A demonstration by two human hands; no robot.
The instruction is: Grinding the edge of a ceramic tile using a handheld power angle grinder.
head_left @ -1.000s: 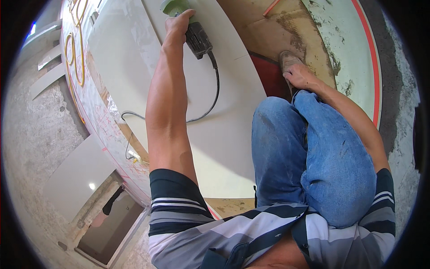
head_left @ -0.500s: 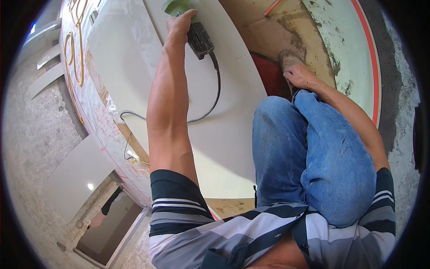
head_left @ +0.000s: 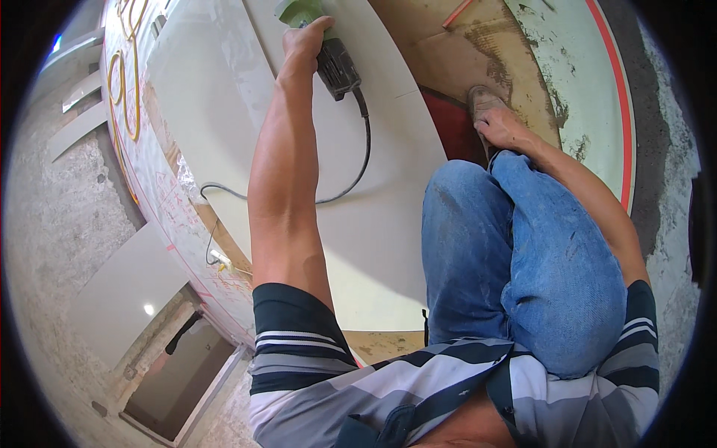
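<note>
At the top of the view my left hand (head_left: 305, 39) is closed round a green and black corded power tool (head_left: 340, 69). The tool rests on a large pale slab (head_left: 381, 239), close to a straight line running along it; its front end is cut off by the picture's edge. A black cord (head_left: 364, 149) loops from the tool's rear across the slab and passes under my left forearm. My right hand (head_left: 502, 128) is down by my brown shoe (head_left: 485, 98), its fingers curled against it and partly hidden.
Brown cardboard (head_left: 448, 60) lies past the slab, with a red strip-like piece (head_left: 472, 13) on it. A pale panel edged with red tape (head_left: 621, 97) curves along the right. Yellow hose (head_left: 133, 112) coils at the left, near a white cord connector (head_left: 220, 258) and a rectangular opening (head_left: 175, 388).
My left hand and the power tool have shifted slightly right and toward me on the slab, the cord moving along. My right hand has stayed at the shoe.
</note>
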